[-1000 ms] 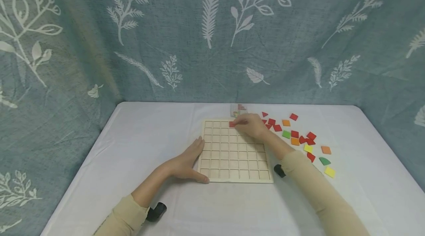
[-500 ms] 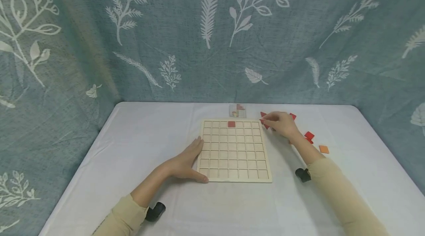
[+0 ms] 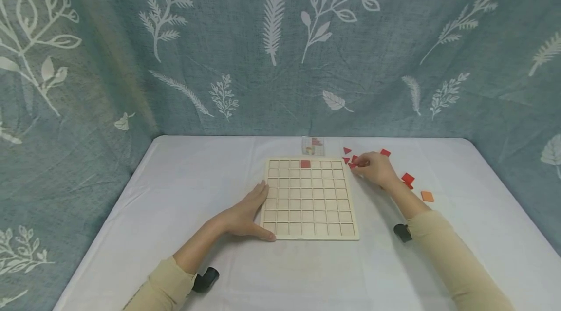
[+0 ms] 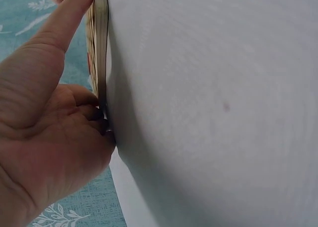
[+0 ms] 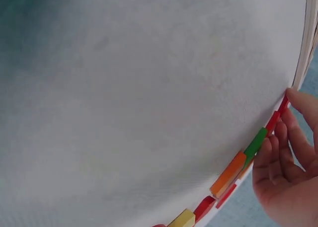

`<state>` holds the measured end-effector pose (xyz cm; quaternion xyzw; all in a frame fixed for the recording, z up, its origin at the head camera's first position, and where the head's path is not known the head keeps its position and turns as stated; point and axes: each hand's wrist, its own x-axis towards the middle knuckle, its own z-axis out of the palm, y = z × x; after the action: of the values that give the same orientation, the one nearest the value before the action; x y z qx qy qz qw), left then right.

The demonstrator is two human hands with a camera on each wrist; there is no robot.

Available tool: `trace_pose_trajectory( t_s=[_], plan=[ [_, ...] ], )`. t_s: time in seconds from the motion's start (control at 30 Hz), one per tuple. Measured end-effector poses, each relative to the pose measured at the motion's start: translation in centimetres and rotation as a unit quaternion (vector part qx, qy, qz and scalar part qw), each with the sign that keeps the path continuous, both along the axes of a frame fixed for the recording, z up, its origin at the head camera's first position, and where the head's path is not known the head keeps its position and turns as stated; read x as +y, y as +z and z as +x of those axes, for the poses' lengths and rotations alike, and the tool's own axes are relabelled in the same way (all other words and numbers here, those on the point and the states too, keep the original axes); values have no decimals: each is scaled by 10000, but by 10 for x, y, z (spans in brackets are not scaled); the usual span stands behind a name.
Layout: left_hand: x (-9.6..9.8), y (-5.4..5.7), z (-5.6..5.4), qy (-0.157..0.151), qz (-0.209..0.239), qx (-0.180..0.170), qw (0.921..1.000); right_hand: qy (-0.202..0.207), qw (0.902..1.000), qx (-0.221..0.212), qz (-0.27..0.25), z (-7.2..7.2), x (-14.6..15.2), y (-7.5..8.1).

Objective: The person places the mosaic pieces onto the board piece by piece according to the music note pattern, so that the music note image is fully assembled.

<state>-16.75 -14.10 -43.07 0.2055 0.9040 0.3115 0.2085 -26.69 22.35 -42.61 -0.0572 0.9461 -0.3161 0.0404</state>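
Observation:
A pale wooden board [image 3: 307, 194] with a grid of square cells lies flat on the white table. One red square tile [image 3: 305, 164] sits in its far row. My left hand [image 3: 245, 213] rests against the board's left side, fingers along the edge and thumb at the near left corner. Just right of the board's far right corner, my right hand [image 3: 376, 169] pinches a red triangular tile [image 3: 352, 166] between thumb and fingertip, low at the table. Other red tiles [image 3: 346, 151] lie beside those fingertips. The right wrist view has the pinched red tile [image 5: 284, 104] edge-on.
Loose tiles, such as a red one [image 3: 408, 178] and an orange one [image 3: 427, 196], are scattered right of the board, partly hidden by my right arm. Green [image 5: 255, 142] and yellow tiles [image 5: 182, 219] show beside that hand. A small printed card [image 3: 313, 146] lies behind the board.
My right hand has let go of the red square tile on the board and moved right to the loose tiles, where it pinches a red triangle. The left hand has stayed put.

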Motion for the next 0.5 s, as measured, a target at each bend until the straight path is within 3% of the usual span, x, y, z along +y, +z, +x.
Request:
trace_pose_trajectory(
  t_s=[0.23, 0.5],
  plan=[
    [0, 1, 0, 3, -42, -5, 10000, -191, 9997, 5, -120, 0, 0, -1],
    [1, 2, 1, 22, -83, -18, 10000, -455, 9937, -378, -950, 1, -18, 5]
  ],
)
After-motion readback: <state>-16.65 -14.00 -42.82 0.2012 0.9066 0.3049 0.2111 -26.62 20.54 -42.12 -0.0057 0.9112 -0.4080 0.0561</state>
